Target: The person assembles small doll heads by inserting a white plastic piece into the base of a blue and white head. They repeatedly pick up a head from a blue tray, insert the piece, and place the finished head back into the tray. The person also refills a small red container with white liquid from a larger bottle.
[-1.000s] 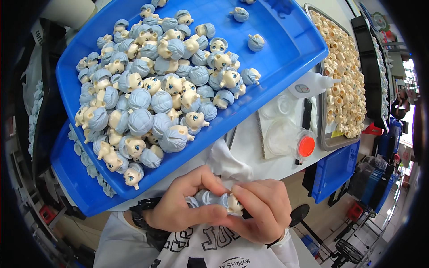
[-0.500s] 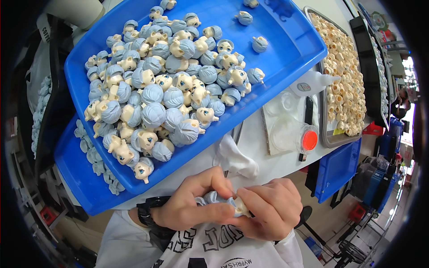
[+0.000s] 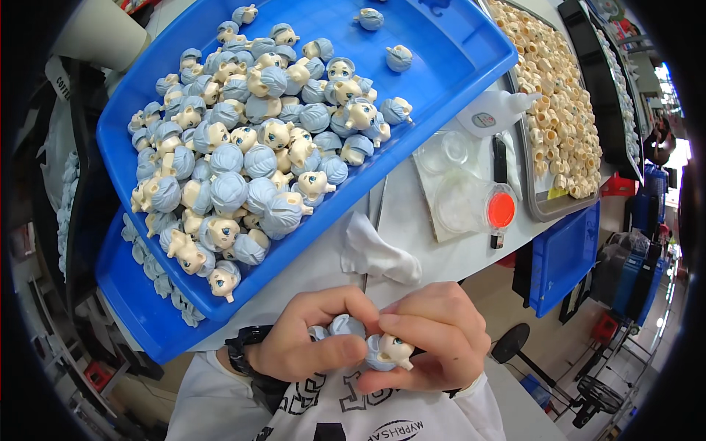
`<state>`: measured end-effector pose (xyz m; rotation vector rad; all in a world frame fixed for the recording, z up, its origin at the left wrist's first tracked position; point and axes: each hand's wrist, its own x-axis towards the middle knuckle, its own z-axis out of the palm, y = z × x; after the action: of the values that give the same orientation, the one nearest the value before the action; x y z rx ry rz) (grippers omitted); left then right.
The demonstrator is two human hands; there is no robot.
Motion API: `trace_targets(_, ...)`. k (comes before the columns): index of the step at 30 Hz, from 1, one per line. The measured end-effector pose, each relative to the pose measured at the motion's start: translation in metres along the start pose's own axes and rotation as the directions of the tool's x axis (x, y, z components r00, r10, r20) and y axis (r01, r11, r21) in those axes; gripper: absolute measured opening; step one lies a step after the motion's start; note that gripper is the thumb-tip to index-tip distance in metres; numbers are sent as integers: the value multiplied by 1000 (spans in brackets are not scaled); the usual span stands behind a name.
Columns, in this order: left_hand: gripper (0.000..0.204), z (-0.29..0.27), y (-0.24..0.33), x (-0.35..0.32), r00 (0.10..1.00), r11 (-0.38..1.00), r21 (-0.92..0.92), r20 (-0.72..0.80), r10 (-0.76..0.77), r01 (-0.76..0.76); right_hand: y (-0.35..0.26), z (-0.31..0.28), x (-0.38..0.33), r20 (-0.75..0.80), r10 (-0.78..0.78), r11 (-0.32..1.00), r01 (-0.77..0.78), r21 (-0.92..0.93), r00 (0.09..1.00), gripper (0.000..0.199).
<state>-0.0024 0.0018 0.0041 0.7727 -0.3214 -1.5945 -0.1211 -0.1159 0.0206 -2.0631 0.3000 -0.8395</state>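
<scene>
My right hand (image 3: 446, 339) grips a small doll head (image 3: 398, 350) with a cream face, painted eyes and pale blue hair, in front of my chest. Curled beside it, my left hand (image 3: 301, 344) holds pale blue hair pieces (image 3: 346, 325) in its palm, and its thumb is close to the head's hair. The fingers partly cover these pieces. Beyond my hands, a large blue bin (image 3: 448, 62) contains a pile of similar doll heads (image 3: 229, 189). A crumpled white cloth (image 3: 379, 253) lies on the table between the bin and my hands.
A second blue bin (image 3: 140, 309) with hair pieces sits under the first. At right are a white squeeze bottle (image 3: 489, 115), a clear jar with a red lid (image 3: 501, 210), a black-handled tool (image 3: 500, 160) and a metal tray (image 3: 540, 209) of cream parts. A paper cup stands far left.
My right hand has turned, bringing the doll head's face into view, and its fingers have drawn a little away from the left hand's. The whole view has shifted slightly.
</scene>
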Motion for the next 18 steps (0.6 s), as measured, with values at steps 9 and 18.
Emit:
trace_targets(9,27,4,3,-1,996,996,-7,-37,-84,84,0,-1,6,51,-7,994,12,-109,999,43)
trace_targets(18,21,5,31,-123,936,942,-73,114,334,-327,-30,53,63,116,-159,968,178,-179,980,43)
